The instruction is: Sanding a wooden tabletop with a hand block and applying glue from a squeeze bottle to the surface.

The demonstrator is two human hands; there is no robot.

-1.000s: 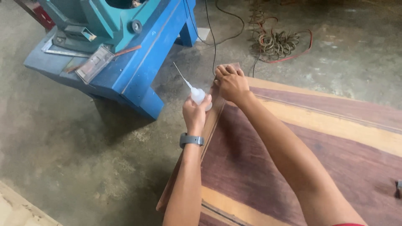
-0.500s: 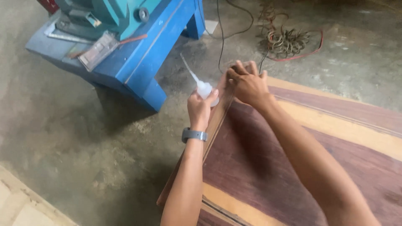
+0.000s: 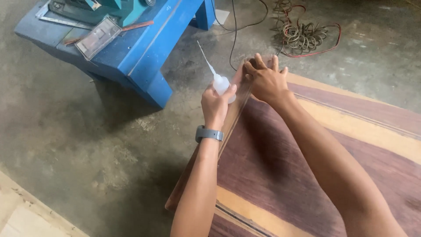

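Note:
My left hand (image 3: pixel 216 102) is wrapped around a small white squeeze bottle (image 3: pixel 221 83) whose long thin nozzle points up and to the left. A grey watch sits on that wrist. My right hand (image 3: pixel 265 80) presses on the far corner of a large wooden panel (image 3: pixel 307 166) with dark reddish-brown veneer and pale yellow bands. Its fingers curl over the panel's left edge, where a thin edge strip (image 3: pixel 230 118) runs down toward me. The two hands are close together at that corner.
A blue metal machine stand (image 3: pixel 131 48) with a teal machine on it stands at the upper left on the concrete floor. Tangled cables (image 3: pixel 302 37) lie at the top. A pale wooden board (image 3: pixel 26 215) crosses the lower left corner.
The view has shifted, so the hands and panel corner sit a little further right and up in the picture. My left hand still grips the bottle; my right hand stays on the corner.

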